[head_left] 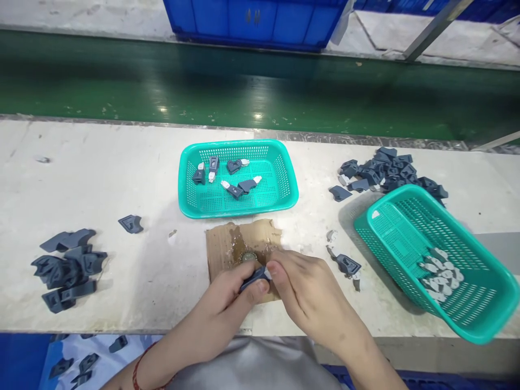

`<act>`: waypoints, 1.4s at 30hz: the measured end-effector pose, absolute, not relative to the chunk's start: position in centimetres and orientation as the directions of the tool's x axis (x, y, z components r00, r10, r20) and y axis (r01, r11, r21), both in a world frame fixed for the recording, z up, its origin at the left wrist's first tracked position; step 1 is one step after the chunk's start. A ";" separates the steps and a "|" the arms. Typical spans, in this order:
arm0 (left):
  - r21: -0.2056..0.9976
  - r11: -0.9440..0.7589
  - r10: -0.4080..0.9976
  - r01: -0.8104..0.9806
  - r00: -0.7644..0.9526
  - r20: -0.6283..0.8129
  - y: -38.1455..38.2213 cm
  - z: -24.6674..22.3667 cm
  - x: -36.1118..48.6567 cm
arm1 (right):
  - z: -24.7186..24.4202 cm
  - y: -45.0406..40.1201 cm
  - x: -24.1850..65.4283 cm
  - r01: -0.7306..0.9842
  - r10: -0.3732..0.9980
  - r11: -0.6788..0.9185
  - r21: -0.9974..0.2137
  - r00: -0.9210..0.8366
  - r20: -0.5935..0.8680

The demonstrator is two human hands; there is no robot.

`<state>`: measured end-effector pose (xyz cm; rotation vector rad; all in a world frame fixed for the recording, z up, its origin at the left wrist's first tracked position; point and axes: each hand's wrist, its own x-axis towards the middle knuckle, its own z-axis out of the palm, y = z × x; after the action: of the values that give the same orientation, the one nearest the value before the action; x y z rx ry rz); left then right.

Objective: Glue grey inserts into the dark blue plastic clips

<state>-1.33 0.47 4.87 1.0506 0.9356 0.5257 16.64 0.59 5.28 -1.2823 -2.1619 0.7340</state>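
Observation:
Over a wet piece of cardboard (219, 244), my left hand (231, 295) is closed around a dark grey plastic part (254, 277). My right hand (309, 292) meets it from the other side, thumb and fingers pinched at the part's right end, where a bit of white shows. Whether a separate white piece sits in my right fingers is hidden. Just beyond my left fingers a small round object (247, 257) rests on the cardboard. Behind it stands a green basket (239, 211) holding several grey parts with white tips (247, 186).
A tilted green basket (390, 276) at the right holds white pieces (442, 276). Grey parts are heaped at the back right (385, 168) and at the left (69, 268). One loose grey part (347, 264) lies right of my hands. A green belt (122, 86) runs behind the table.

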 end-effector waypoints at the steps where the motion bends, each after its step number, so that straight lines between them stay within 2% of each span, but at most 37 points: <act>1: 0.892 0.451 0.746 0.039 0.533 -0.400 0.5 4.8 -1.4 | 5.2 0.6 16.7 0.606 0.896 0.400 -0.688 -0.415 0.155; 3: 0.853 0.521 0.712 -0.021 0.562 -0.421 0.6 4.5 -1.4 | 5.1 0.8 16.9 0.595 0.903 0.376 -0.710 -0.408 0.136; 6: 0.716 0.685 0.622 -0.136 0.622 -0.476 0.8 4.1 -1.4 | 5.1 1.1 17.1 0.534 0.908 0.322 -0.782 -0.409 0.094; 9: 0.567 0.805 0.501 -0.177 0.714 -0.489 1.1 4.1 -1.4 | 5.2 1.4 17.1 0.460 0.909 0.333 -0.823 -0.389 0.151; 12: 0.510 0.849 0.404 -0.139 0.793 -0.456 1.3 4.4 -1.6 | 5.2 1.5 16.9 0.395 0.910 0.353 -0.848 -0.354 0.215; 14: 0.596 0.793 0.457 -0.126 0.769 -0.446 1.4 4.7 -1.9 | 5.1 1.5 16.7 0.360 0.920 0.334 -0.871 -0.325 0.218; 18: 0.848 0.529 0.685 -0.036 0.607 -0.402 1.2 5.5 -2.4 | 5.0 1.4 16.3 0.379 0.945 0.306 -0.873 -0.231 0.231; 21: 0.918 0.361 0.705 0.166 0.596 -0.385 0.8 6.0 -2.5 | 4.8 1.3 15.9 0.397 0.951 0.297 -0.868 -0.201 0.234; 24: 0.910 0.154 0.740 0.384 0.566 -0.364 0.6 6.1 -2.3 | 4.6 1.4 15.6 0.450 0.959 0.280 -0.848 -0.166 0.229; 27: 0.895 0.051 0.772 0.444 0.551 -0.317 0.6 6.1 -2.1 | 4.5 1.5 15.4 0.497 0.950 0.311 -0.810 -0.190 0.248; 30: 0.901 0.042 0.781 0.432 0.548 -0.299 0.6 6.1 -1.9 | 4.5 1.6 15.5 0.517 0.934 0.355 -0.779 -0.235 0.270; 36: 0.907 0.099 0.760 0.410 0.557 -0.335 0.8 5.9 -1.6 | 4.7 1.3 15.5 0.650 0.940 0.342 -0.678 -0.240 0.244; 39: 0.903 0.053 0.747 0.427 0.583 -0.320 1.1 6.0 -1.7 | 4.8 1.0 15.9 0.570 0.953 0.292 -0.768 -0.238 0.186; 42: 0.879 -0.108 0.763 0.465 0.605 -0.226 2.0 6.7 -2.1 | 5.2 0.7 17.8 0.453 0.961 0.240 -0.859 -0.238 0.143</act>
<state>-2.09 1.95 6.68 1.7514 1.0084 0.3449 17.78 0.72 5.22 -1.2997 -1.8123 0.9181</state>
